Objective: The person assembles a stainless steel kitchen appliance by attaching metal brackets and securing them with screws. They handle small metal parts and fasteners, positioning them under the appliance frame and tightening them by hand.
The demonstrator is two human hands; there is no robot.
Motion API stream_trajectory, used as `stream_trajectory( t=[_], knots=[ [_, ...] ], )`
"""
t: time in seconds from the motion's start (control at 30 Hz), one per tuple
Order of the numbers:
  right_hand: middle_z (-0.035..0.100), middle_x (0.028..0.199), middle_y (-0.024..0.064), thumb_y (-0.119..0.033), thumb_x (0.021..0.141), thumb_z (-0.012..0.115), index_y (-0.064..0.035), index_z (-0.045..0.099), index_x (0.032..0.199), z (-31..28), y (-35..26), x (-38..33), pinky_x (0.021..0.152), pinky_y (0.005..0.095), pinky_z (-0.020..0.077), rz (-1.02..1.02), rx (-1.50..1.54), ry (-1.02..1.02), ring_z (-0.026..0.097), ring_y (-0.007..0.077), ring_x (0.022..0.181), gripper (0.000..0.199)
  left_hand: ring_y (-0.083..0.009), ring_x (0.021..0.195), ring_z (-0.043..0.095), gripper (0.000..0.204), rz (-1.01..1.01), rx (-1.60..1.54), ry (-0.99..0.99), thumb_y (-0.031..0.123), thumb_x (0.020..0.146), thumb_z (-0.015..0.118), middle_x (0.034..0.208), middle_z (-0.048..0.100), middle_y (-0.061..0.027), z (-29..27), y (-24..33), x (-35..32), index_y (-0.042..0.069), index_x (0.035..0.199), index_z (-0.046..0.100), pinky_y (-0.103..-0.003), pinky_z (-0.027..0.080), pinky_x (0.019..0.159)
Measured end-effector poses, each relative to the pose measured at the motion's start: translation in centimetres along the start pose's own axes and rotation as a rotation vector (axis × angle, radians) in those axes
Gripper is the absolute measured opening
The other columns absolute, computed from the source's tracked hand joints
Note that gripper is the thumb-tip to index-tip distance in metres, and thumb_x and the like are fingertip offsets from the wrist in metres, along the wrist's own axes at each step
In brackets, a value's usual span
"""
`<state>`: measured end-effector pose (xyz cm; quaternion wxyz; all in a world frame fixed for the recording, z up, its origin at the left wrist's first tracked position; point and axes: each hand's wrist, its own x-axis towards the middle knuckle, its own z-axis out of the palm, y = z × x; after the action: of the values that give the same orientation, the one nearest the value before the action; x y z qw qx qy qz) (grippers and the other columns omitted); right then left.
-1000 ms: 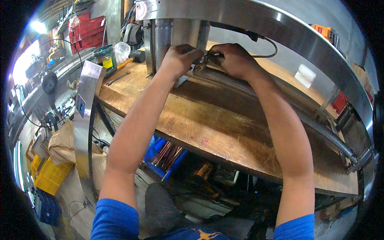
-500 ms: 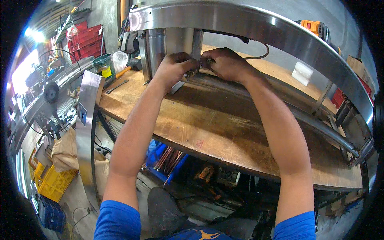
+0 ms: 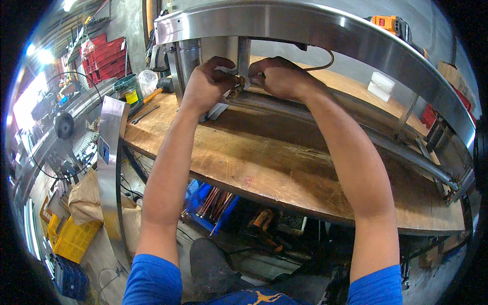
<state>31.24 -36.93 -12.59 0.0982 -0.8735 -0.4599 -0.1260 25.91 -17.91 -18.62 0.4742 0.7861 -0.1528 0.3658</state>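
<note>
Both my hands reach far forward under a curved stainless steel frame point(image 3: 325, 30) that stands on a wooden workbench point(image 3: 264, 168). My left hand point(image 3: 206, 84) and my right hand point(image 3: 279, 76) meet at a small brass-coloured fitting point(image 3: 238, 87) beside a vertical steel post point(image 3: 244, 53). The fingers of both hands are closed around that fitting, and they hide most of it. A steel tube point(image 3: 356, 132) runs along the bench from below my hands toward the right.
On the bench's far left lie a green can point(image 3: 129, 89), a clear plastic bag and a hammer with an orange handle point(image 3: 147, 99). An orange power tool point(image 3: 389, 23) sits behind the frame. A steel plate point(image 3: 109, 152) leans at the bench's left end. Blue and yellow crates stand below.
The view has shifted downward and closer, so the hands sit lower in the picture. Both hands stay on the fitting at the post, with only small finger movements.
</note>
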Motion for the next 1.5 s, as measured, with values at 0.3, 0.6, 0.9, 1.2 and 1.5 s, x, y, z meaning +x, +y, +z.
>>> stream_trajectory(
  t=[0.3,0.6,0.9,1.2,1.5],
  knots=[
    [0.062,0.123,0.0137,-0.017,0.088,0.051,-0.0155,0.063,0.12,-0.4,-0.3,-0.5,0.1,0.0392,0.0418,0.132,0.008,0.002,0.056,0.0294,0.116,0.035,-0.0174,0.087,0.068,0.031,0.033,-0.052,-0.06,-0.003,0.081,0.067,0.092,0.071,-0.0133,-0.4,-0.3,0.1,-0.002,0.111,0.058,-0.027,0.053,0.077],
    [0.067,0.109,0.0178,-0.024,0.087,0.058,-0.0066,0.063,0.117,-1.4,-1.4,-0.9,0.088,0.0405,0.0463,0.023,0.048,-0.11,0.063,0.0306,0.098,0.035,-0.0176,0.092,0.067,0.03,0.335,-0.047,-0.146,0.001,0.083,0.065,0.099,0.07,-0.0098,-0.4,-4.2,1.1,0.0,0.112,0.059,-0.031,0.053,0.085],
    [0.067,0.106,0.0172,-0.016,0.084,0.064,-0.0036,0.059,0.123,-1.3,-5.0,-2.2,0.087,0.0354,0.047,-0.168,0.153,-0.004,0.062,0.0257,0.096,0.04,-0.0152,0.097,0.061,0.028,-0.166,-0.392,-0.237,0.017,0.088,0.066,0.105,0.067,-0.0043,-0.3,-5.9,1.0,0.005,0.112,0.064,-0.032,0.049,0.085],
    [0.067,0.107,0.0172,-0.017,0.083,0.061,-0.0035,0.062,0.12,-1.1,-9.6,1.9,0.089,0.0345,0.0469,-0.351,0.081,-0.222,0.062,0.0248,0.097,0.039,-0.0161,0.094,0.062,0.029,-0.07,-0.241,-0.303,0.02,0.091,0.062,0.106,0.065,-0.004,0.1,-9.3,0.7,0.007,0.117,0.06,-0.033,0.05,0.08],
    [0.067,0.113,0.0115,-0.011,0.08,0.059,-0.005,0.063,0.122,-1.8,-9.8,6.5,0.096,0.0329,0.0448,-0.308,0.149,-0.441,0.061,0.0205,0.104,0.042,-0.016,0.087,0.062,0.031,-0.197,-0.684,-0.296,0.024,0.091,0.062,0.103,0.063,-0.0029,0.7,-7.1,0.0,0.01,0.119,0.057,-0.035,0.052,0.077]
  ],
)
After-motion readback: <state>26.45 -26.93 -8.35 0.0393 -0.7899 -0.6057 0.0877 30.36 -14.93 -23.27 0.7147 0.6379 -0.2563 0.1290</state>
